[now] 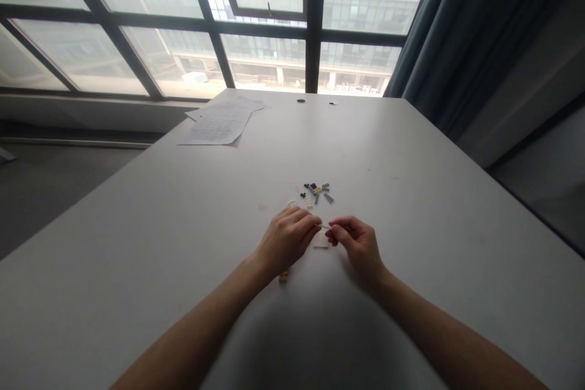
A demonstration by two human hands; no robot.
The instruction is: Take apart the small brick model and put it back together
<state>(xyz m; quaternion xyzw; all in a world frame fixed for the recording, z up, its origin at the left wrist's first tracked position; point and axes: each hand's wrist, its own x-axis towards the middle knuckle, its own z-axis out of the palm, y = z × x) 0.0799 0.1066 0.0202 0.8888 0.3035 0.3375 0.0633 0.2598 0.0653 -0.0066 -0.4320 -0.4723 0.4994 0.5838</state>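
Between the fingertips of both hands is a small, thin white piece (pixel 325 226), too small to make out fully. My left hand (pixel 292 233) pinches its left end, palm down. The other end is pinched by my right hand (pixel 357 240). Just below the fingers a flat pale plate (pixel 320 242) lies on the table, partly covered. Beyond the hands is a loose group of small toy building bricks, with grey pieces (pixel 328 198), black pieces (pixel 303 195) and white pieces (pixel 309 202). A tan brick (pixel 283 276) rests beside my left wrist, partly hidden by it.
The white table (pixel 183 244) stretches away to a large window. Printed paper sheets (pixel 219 125) lie at its far left. Two round holes, one a dark cable hole (pixel 300 101), sit near the far edge. A dark curtain (pixel 439 42) hangs at the right.
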